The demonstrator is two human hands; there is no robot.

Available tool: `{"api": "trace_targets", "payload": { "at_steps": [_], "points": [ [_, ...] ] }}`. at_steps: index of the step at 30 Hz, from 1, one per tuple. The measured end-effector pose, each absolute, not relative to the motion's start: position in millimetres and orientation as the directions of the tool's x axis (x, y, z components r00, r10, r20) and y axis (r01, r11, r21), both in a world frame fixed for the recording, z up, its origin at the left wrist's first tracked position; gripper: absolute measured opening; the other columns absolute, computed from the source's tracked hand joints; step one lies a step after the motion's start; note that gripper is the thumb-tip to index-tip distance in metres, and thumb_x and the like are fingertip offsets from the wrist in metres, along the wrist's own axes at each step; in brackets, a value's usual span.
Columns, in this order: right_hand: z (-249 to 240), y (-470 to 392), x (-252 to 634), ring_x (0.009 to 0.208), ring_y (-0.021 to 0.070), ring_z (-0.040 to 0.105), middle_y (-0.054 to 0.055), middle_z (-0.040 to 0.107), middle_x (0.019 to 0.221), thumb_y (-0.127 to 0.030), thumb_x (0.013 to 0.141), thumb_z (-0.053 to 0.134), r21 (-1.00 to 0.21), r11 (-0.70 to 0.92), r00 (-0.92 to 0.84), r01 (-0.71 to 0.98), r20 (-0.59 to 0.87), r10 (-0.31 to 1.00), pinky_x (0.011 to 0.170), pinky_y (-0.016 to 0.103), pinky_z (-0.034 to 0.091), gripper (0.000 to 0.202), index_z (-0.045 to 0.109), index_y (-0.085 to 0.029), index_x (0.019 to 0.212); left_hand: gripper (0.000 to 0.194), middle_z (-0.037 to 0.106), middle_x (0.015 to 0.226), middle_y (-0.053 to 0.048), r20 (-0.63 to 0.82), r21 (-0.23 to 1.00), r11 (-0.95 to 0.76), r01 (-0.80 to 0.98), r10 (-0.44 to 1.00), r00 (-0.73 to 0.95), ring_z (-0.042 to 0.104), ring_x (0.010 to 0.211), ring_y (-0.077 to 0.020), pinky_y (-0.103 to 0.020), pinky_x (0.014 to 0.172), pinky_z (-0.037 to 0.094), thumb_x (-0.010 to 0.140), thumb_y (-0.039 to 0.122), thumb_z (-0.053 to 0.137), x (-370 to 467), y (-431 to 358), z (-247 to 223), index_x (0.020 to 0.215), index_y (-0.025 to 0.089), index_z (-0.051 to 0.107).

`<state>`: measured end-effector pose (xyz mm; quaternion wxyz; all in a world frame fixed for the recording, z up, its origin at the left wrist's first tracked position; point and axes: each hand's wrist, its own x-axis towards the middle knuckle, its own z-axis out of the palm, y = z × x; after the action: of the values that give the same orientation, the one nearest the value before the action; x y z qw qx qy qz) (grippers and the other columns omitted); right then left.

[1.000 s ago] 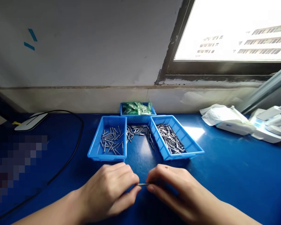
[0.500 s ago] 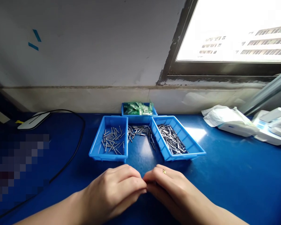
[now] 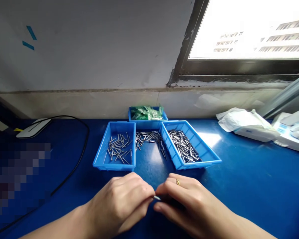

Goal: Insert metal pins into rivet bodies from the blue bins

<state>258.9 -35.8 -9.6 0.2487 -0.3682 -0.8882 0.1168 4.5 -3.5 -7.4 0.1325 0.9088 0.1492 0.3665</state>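
My left hand [image 3: 126, 202] is closed, thumb and fingers pinching a small metal pin [image 3: 156, 198]. Only the pin's shiny tip shows past the fingertips; the rest is hidden. Close beside it is my right hand [image 3: 189, 199], with a gold ring on one finger. Its thumb and index finger stand apart around the tip, and nothing visible is gripped. Beyond my hands, the left blue bin [image 3: 99, 164] holds scattered nail-like metal pins [image 3: 118, 147]. More pins fill much of the right blue bin [image 3: 209, 157]. Loose pins [image 3: 149, 136] lie on the table between the bins.
A third blue bin [image 3: 147, 124] with green plastic bags [image 3: 148, 113] stands against the wall. A black cable [image 3: 83, 149] curves across the blue table [image 3: 251, 186] on the left. White equipment under a cover [image 3: 249, 126] sits at the back right.
My fingertips were pressed together and have come slightly apart. The right thumb has dropped away from its index finger, and the pin's tip now shows. The camera view has shifted slightly.
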Motion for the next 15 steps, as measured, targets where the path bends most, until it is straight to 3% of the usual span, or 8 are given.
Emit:
{"api": "trace_targets", "payload": {
  "at_steps": [6, 11, 15],
  "points": [
    [-5.4, -40.3, 261.3, 0.067, 0.0144, 0.068, -0.001, 0.073, 0.081, -0.018, 0.124, 0.059, -0.344, 0.733, -0.608, 0.587, 0.411, 0.679, 0.064, 0.027, 0.053, 0.031, 0.065, -0.024, 0.094, 0.023, 0.082, 0.088, -0.006, 0.614, 0.262, -0.938, 0.228, 0.344, 0.71, 0.075, 0.071, -0.0188, -0.029, 0.065, 0.063, 0.121, 0.009, 0.05, 1.9, -4.2, -8.2, 0.117, 0.014, 0.072],
    [0.2, -39.6, 265.0, 0.077, 0.0168, 0.075, 0.0, 0.08, 0.091, -0.016, 0.122, 0.061, -0.335, 0.711, -0.611, 0.619, 0.363, 0.703, 0.072, 0.028, 0.061, 0.019, 0.073, -0.023, 0.11, 0.021, 0.083, 0.086, -0.002, 0.629, 0.32, -0.906, 0.275, 0.421, 0.654, 0.076, 0.068, -0.017, -0.029, 0.069, 0.063, 0.122, 0.01, 0.053, 3.1, -4.8, -5.4, 0.113, 0.016, 0.071],
    [-2.2, -38.0, 263.2, 0.072, 0.0154, 0.072, -0.001, 0.078, 0.086, -0.017, 0.123, 0.06, -0.325, 0.732, -0.659, 0.6, 0.319, 0.681, 0.066, 0.026, 0.058, 0.029, 0.07, -0.025, 0.097, 0.017, 0.084, 0.089, -0.005, 0.614, 0.39, -0.899, 0.2, 0.415, 0.671, 0.077, 0.073, -0.0184, -0.029, 0.072, 0.066, 0.121, 0.011, 0.057, 1.5, -4.4, -2.6, 0.118, 0.015, 0.073]
  ]
}}
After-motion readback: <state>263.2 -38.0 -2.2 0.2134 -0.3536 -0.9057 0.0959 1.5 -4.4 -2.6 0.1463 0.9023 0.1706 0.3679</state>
